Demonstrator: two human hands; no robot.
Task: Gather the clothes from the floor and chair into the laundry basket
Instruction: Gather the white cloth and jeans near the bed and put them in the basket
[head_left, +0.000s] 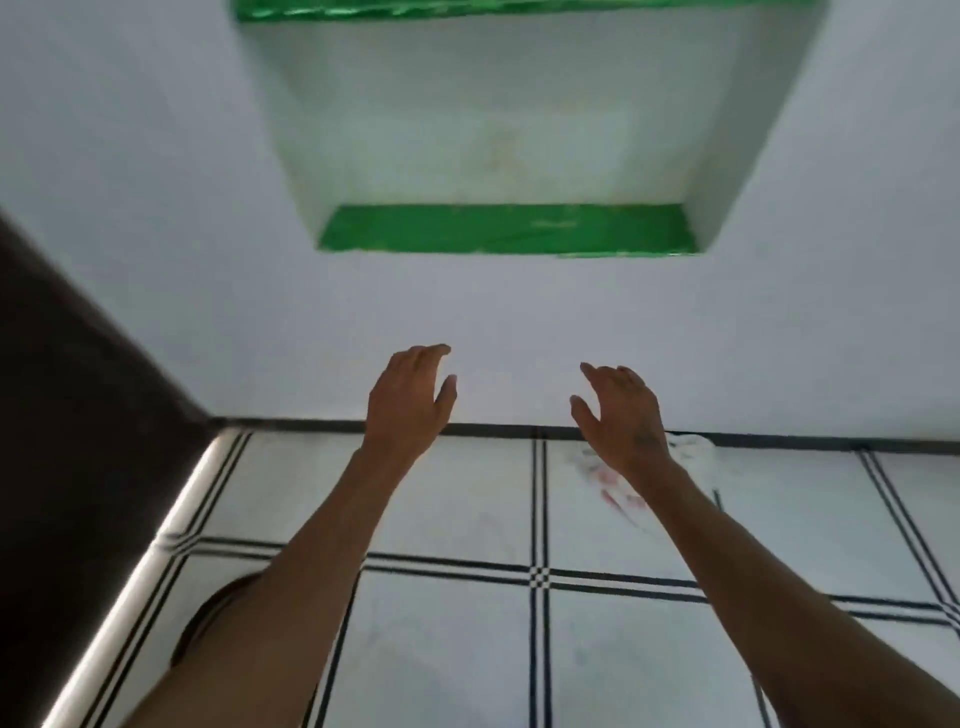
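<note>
A white cloth with red marks lies crumpled on the tiled floor against the wall's dark baseboard, partly hidden behind my right forearm. My right hand hovers above it, fingers apart and holding nothing. My left hand is stretched forward at the same height, also open and holding nothing, about a tile's width to the left. No laundry basket or chair shows in this view.
The floor is white tile with black double lines. A white wall with a green-lined niche faces me. A dark panel with a pale rounded edge runs along the left. A dark round object lies under my left arm.
</note>
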